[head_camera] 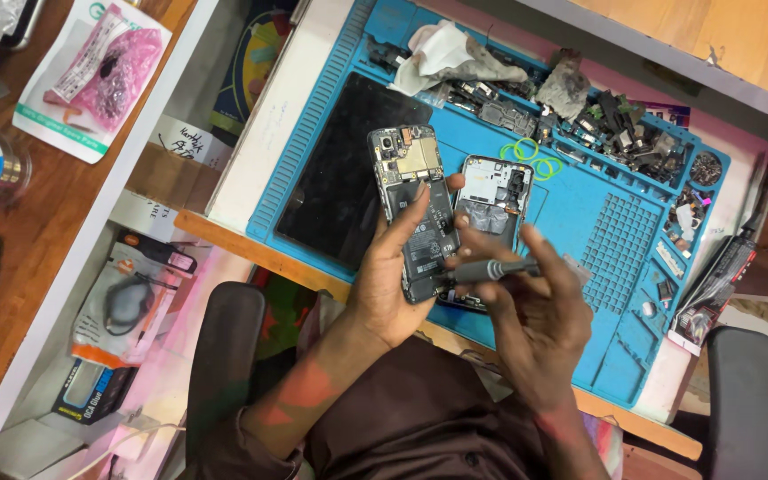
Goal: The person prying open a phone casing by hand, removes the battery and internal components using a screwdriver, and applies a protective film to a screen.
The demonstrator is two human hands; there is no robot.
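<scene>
the opened phone (420, 213) is gripped by the left hand (393, 284), long axis upright; the grey screwdriver (491, 269), clasped in the right hand (535, 311), lies crosswise at the phone's lower edge

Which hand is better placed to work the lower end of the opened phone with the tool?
Right. The right hand already grips the grey screwdriver, its tip at the lower end of the opened phone. The left hand is wrapped around that phone, propping it above the blue mat.
</scene>
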